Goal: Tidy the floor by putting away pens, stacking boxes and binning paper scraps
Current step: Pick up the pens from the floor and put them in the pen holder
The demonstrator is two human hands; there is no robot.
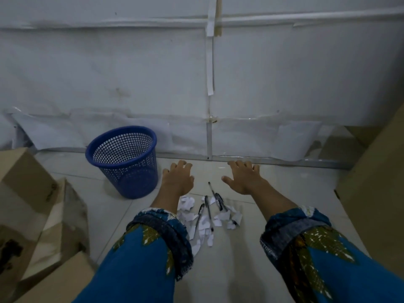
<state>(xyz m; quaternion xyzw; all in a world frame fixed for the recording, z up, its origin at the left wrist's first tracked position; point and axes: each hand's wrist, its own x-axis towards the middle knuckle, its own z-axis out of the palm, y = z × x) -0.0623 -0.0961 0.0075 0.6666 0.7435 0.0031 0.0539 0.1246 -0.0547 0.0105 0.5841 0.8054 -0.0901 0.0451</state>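
- Where the two forearms reach out over the floor (238,261), the pens (209,212) lie between them, nearer than both hands and touched by neither.
- The pens are dark and slim. They lie loosely fanned on a heap of white paper scraps (204,221), some resting on the scraps and some partly under them.
- The scraps run from just right of the left wrist down towards the left sleeve (140,259), with a smaller patch beside the right forearm.
- A blue mesh bin (124,162) stands upright to the left of the left hand, near it but apart, close to the far wall.
- Cardboard boxes (26,182) are heaped at the left edge, tilted against each other and cut off by the frame. Another large box (376,189) rises at the right and is also cut off.
- The light is dim, so the number of pens is hard to make out, and the nearest scraps slip under the left cuff.
- The left hand (178,178) is palm down with its fingers spread and slightly bent, holding nothing.
- The right hand (242,178) is the same, spread wide with the thumb out to the left, and empty.
- I cannot tell whether the fingertips of either hand touch the tiles.
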